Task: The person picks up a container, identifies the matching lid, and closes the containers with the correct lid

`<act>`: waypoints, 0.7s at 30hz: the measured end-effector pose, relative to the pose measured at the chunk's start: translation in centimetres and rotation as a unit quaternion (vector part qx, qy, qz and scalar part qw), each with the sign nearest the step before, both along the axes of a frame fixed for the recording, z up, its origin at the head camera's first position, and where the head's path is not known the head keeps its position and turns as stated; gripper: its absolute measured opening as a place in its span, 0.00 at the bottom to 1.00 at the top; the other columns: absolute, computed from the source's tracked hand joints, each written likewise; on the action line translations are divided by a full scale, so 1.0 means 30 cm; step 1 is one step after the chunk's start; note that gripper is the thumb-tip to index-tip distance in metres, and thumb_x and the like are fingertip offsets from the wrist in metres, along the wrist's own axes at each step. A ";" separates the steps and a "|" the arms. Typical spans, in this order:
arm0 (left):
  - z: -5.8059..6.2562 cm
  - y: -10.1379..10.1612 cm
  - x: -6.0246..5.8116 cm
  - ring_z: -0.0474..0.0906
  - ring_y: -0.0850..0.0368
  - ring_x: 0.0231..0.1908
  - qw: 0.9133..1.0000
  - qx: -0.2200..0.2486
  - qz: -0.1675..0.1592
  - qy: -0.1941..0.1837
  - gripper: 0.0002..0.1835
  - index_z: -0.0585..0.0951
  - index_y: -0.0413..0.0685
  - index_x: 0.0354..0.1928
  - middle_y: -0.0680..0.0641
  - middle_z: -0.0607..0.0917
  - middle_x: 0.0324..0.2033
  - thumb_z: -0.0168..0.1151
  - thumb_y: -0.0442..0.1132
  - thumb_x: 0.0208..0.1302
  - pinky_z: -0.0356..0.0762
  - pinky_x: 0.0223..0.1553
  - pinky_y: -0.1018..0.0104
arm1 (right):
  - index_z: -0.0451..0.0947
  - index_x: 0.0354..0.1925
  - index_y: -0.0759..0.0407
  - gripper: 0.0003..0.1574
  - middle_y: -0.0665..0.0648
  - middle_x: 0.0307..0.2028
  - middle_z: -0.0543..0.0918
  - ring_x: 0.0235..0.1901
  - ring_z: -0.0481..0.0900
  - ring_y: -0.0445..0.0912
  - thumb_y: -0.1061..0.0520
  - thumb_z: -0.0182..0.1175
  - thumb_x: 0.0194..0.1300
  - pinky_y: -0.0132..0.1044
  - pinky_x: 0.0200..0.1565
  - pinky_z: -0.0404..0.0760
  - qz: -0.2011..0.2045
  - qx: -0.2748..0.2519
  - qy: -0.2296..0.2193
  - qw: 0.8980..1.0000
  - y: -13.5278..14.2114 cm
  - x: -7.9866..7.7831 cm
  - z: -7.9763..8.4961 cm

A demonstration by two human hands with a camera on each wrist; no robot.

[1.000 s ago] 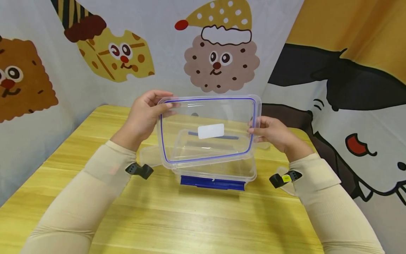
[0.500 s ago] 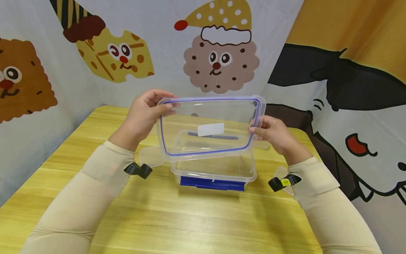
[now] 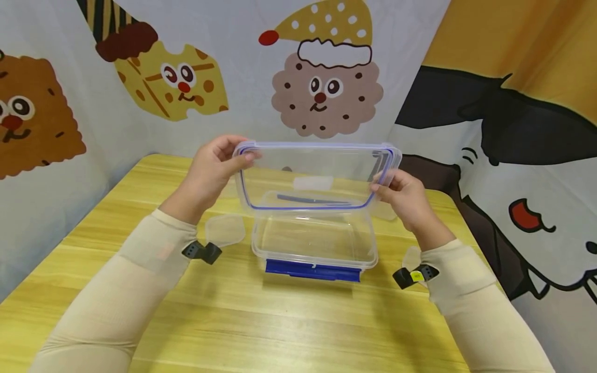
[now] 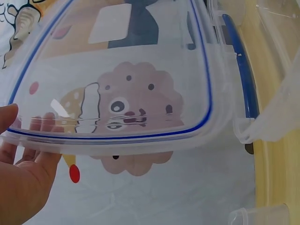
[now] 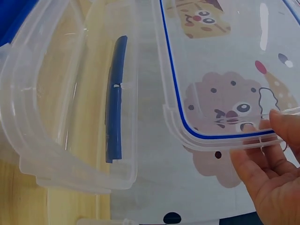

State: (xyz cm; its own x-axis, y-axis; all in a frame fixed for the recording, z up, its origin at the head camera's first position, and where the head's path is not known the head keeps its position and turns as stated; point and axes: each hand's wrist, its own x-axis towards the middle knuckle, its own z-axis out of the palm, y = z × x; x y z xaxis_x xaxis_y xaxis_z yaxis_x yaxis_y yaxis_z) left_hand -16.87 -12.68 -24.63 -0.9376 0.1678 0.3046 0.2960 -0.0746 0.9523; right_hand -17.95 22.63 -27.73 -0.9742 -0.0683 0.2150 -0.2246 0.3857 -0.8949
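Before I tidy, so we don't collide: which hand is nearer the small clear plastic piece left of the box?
Left. The left hand shows just above the plastic piece in the head view; the right hand is across the box.

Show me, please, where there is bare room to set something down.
The yellow wood-grain table is bare in front of the clear plastic box, between the beige sleeves, and beyond the left one. It is crowded beside the box, with small translucent plastic pieces, and toward its back, where left hand and right hand hold up the clear, blue-lined lid.
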 end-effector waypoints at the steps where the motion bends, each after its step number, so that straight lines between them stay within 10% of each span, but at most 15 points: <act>1: -0.002 -0.001 0.000 0.75 0.56 0.43 1.000 -0.006 0.003 0.000 0.11 0.75 0.42 0.44 0.48 0.79 0.40 0.58 0.34 0.59 0.74 0.45 0.71 | 0.75 0.37 0.62 0.11 0.50 0.31 0.79 0.34 0.77 0.42 0.57 0.61 0.58 0.29 0.37 0.79 -0.004 0.002 0.009 1.000 0.000 0.002 -0.002; 21: -0.082 -0.018 -0.012 0.71 0.54 0.48 0.989 -0.092 0.051 -0.103 0.17 0.73 0.36 0.49 0.45 0.76 0.44 0.57 0.38 0.61 0.68 0.55 0.58 | 0.76 0.36 0.67 0.10 0.49 0.32 0.80 0.38 0.77 0.36 0.61 0.60 0.57 0.25 0.41 0.75 -0.064 0.020 0.165 0.984 -0.001 0.045 -0.019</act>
State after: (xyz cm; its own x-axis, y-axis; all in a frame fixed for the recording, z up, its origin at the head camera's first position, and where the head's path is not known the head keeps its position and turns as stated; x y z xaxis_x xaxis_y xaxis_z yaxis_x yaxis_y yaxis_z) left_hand -17.23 -13.21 -27.11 -0.9915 0.1040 0.0787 0.0916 0.1264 0.9877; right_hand -16.61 22.60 -28.31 -0.8528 0.0357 0.5210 -0.4480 0.4629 -0.7649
